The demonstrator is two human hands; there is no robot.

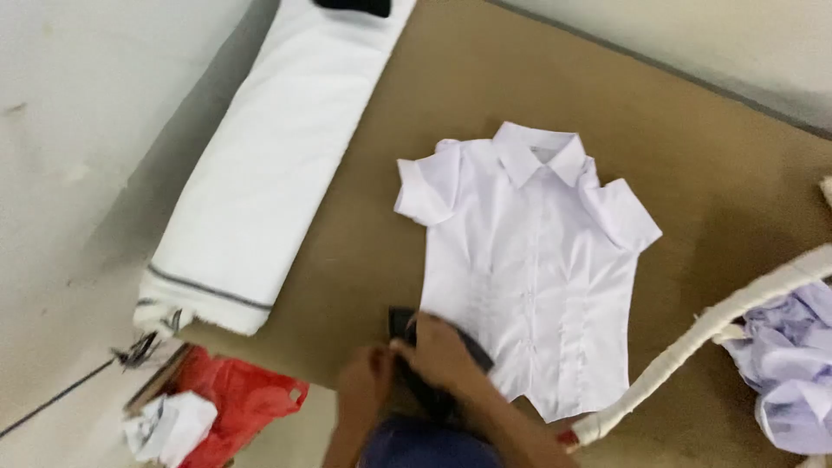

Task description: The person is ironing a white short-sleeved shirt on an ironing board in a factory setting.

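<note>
A white short-sleeved shirt (529, 269) lies flat, buttoned and collar away from me, on a brown table (693, 173). My left hand (364, 386) and my right hand (438, 351) meet at the table's near edge, just left of the shirt's hem. Both grip a small dark object (407, 322), blurred so I cannot tell what it is. My right hand overlaps the shirt's lower left corner.
A large roll of white fabric (269, 165) lies along the table's left side. A red plastic bag (230, 394) and white scraps (169, 425) sit below it. A bar wrapped in white tape (719, 325) crosses at right, beside a heap of pale lilac garments (793, 373).
</note>
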